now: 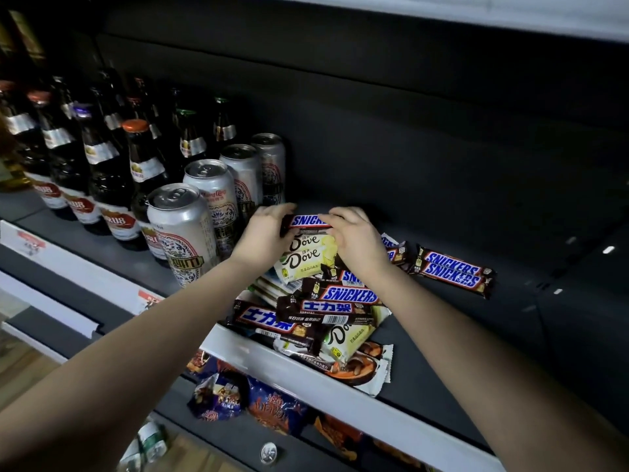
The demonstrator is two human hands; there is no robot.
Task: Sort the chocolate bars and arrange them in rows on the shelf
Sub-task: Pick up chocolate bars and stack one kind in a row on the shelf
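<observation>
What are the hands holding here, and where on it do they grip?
One Snickers bar, held between both hands: the left hand pinches its left end, the right hand its right end.

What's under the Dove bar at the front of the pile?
A white-and-brown wrapper picturing nuts pokes out beneath the Dove bar. How far it runs under is hidden, and Snickers bars cover the Dove bar's far end.

Shelf (442,335) holds bottles (102,172), 4 cans (180,229), chocolate-bar heap (323,308); seemingly 2 Snickers (452,270) apart.
</observation>
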